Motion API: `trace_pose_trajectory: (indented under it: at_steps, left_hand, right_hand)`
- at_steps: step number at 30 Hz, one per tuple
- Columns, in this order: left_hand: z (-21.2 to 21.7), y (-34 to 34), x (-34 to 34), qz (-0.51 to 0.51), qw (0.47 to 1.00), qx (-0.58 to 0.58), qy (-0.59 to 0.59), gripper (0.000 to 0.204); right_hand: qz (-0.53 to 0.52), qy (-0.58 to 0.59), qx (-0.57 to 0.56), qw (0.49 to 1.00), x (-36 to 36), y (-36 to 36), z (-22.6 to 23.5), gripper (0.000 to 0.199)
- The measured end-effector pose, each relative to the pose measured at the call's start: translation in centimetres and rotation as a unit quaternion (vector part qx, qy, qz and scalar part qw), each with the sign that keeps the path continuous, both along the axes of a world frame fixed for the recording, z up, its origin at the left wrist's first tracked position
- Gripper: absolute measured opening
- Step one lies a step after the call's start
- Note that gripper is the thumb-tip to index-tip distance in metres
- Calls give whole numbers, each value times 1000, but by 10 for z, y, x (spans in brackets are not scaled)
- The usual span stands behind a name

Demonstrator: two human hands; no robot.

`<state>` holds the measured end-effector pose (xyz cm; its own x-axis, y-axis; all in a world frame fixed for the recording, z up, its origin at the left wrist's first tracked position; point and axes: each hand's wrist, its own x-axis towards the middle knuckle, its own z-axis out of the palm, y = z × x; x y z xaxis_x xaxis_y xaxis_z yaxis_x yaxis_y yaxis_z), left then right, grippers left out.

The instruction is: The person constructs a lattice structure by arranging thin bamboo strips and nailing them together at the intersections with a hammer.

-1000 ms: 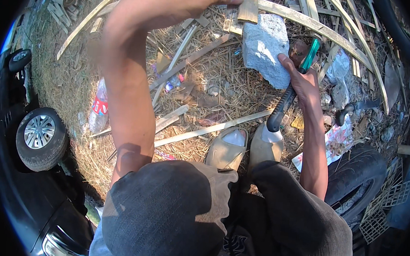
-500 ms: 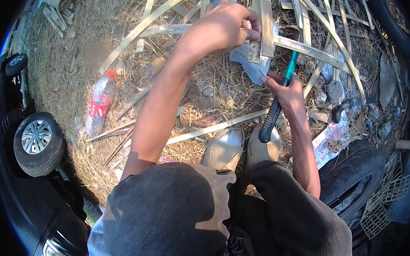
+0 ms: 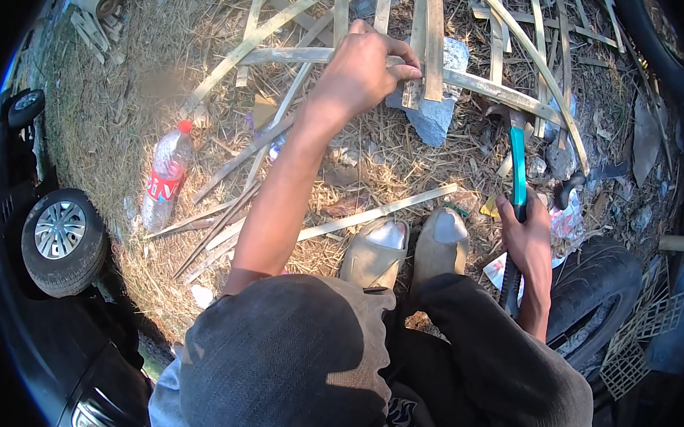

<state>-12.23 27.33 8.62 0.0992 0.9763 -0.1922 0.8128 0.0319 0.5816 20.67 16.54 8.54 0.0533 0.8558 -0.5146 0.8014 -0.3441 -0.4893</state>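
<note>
My left hand [image 3: 366,70] is closed in a pinch on bamboo strips where upright slats cross a long curved strip; exactly which strip lies between the fingertips is partly hidden. Just right of the fingertips stands an upright bamboo slat [image 3: 434,43]. Beneath this crossing rests a pale grey stone [image 3: 432,121]. The curved bamboo strip [image 3: 506,93] runs on to the right. My right hand [image 3: 527,229] grips a hammer [image 3: 517,162] by its teal and black handle. Its metal head points away from me, close to the curved strip's right part.
A plastic bottle [image 3: 166,175] with a red cap lies on dry straw at left. A black car's wheel [image 3: 65,232] is beyond it. A loose tyre [image 3: 599,296] lies right of my leg, near a dark-handled tool [image 3: 569,188]. Loose bamboo strips [image 3: 377,212] lie before my sandals.
My right hand has moved right and toward me with the hammer, taking its head away from the slats. My left hand has shifted slightly left and down, and the bamboo lattice has shifted slightly.
</note>
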Motion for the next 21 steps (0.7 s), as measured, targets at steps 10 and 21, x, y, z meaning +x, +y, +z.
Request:
trace_pose_trajectory:
  at_steps: [10,21]
  left_hand:
    - [-11,-15,-4,63,966,206,-142,14]
    - [-9,-24,4,162,945,218,-182,15]
  right_hand:
    - [102,-14,-71,992,53,-47,22,16]
    - [234,-86,-173,953,7,-10,8,43]
